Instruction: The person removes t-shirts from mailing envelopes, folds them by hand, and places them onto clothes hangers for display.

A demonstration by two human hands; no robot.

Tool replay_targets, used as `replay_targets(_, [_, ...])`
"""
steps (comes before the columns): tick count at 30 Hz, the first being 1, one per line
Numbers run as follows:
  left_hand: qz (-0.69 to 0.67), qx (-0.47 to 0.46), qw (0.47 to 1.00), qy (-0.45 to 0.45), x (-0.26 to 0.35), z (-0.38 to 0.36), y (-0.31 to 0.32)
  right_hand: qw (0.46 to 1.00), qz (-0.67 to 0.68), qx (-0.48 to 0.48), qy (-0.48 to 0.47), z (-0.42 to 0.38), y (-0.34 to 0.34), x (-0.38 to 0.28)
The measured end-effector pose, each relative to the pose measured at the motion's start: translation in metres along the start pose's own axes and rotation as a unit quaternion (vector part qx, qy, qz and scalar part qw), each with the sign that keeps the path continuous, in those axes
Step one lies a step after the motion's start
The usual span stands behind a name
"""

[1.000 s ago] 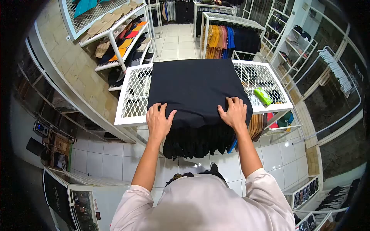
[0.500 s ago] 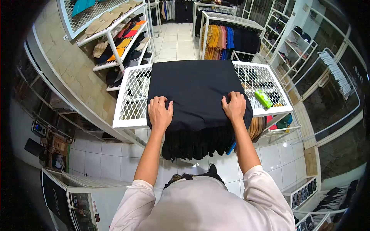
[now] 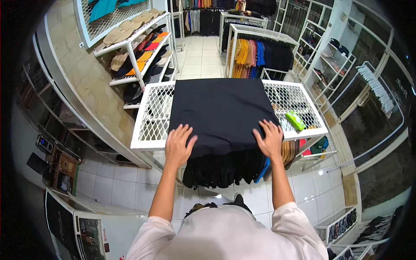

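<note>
While two hands — left, right — lie flat, fingers spread, one black garment underlies both.

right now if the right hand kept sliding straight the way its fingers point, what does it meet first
Only more of the black cloth: the right hand lies flat on its near edge, fingers pointing away from the person. Beyond it comes the white mesh table's far rim, probably.

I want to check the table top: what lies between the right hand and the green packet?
In the head view, only the black cloth's edge and bare white mesh lie between the right hand and the green packet.
</note>
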State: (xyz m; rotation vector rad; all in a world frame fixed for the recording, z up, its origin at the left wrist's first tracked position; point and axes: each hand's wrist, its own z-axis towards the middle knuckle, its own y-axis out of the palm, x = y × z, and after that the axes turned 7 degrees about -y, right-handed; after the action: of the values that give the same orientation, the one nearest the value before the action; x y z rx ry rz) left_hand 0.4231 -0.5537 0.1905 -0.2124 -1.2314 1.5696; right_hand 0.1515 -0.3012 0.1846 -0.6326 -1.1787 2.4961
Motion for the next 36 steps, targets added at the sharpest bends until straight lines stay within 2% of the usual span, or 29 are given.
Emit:
replay_targets(2, [0.017,0.029,0.998,0.044,-0.006,-0.025,-0.010,0.999,0.008,0.013,-0.047,-0.025,-0.014,0.011])
replay_targets(7, [0.008,0.063,0.997,0.045,-0.013,-0.033,-0.009,0.991,0.095,-0.023,-0.093,-0.028,-0.033,0.033])
replay_targets(8, [-0.021,0.077,0.996,0.033,-0.014,-0.032,-0.006,0.987,0.127,0.006,-0.098,-0.026,-0.032,0.034])
replay_targets(11, [-0.048,0.091,0.995,0.016,-0.007,-0.037,-0.009,0.989,0.138,0.008,-0.050,-0.028,-0.042,0.021])
replay_targets(13, [-0.039,0.095,0.995,0.004,0.001,-0.045,-0.023,0.991,0.121,0.025,-0.058,-0.038,-0.054,0.007])
replay_targets(15, [-0.034,0.084,0.996,0.008,0.009,-0.059,-0.042,0.994,0.105,0.006,-0.043,-0.054,-0.067,-0.003])
replay_targets(17, [0.000,0.025,1.000,-0.002,0.020,-0.076,-0.063,0.992,0.120,0.002,-0.039,-0.073,-0.074,-0.011])
replay_targets(21, [0.035,-0.006,0.999,-0.018,0.031,-0.095,-0.089,0.979,0.183,-0.092,0.024,-0.094,-0.096,-0.031])
replay_targets(23, [0.006,-0.008,0.998,-0.056,0.039,-0.089,-0.093,0.983,0.181,-0.036,-0.004,-0.081,-0.099,-0.037])
replay_targets(25, [-0.017,0.015,0.998,-0.057,0.042,-0.067,-0.076,0.993,0.103,0.061,0.018,-0.063,-0.084,-0.034])
replay_targets(27, [-0.074,0.041,0.996,-0.042,0.041,-0.039,-0.052,0.992,0.058,0.096,0.053,-0.044,-0.062,-0.018])
replay_targets(29, [-0.046,0.060,0.997,-0.031,0.033,-0.013,-0.026,0.996,0.006,0.066,0.057,-0.035,-0.041,0.001])
replay_targets(33, [-0.022,0.070,0.996,-0.051,0.027,0.004,-0.002,0.996,0.001,0.063,0.067,-0.021,-0.029,0.014])
replay_targets(35, [-0.015,0.050,0.997,-0.054,0.022,0.005,0.003,0.989,0.053,0.069,0.116,-0.018,-0.031,0.014])
replay_targets(36, [0.018,0.075,0.997,-0.027,0.021,0.005,0.005,0.983,0.082,0.068,0.151,-0.015,-0.032,0.014])
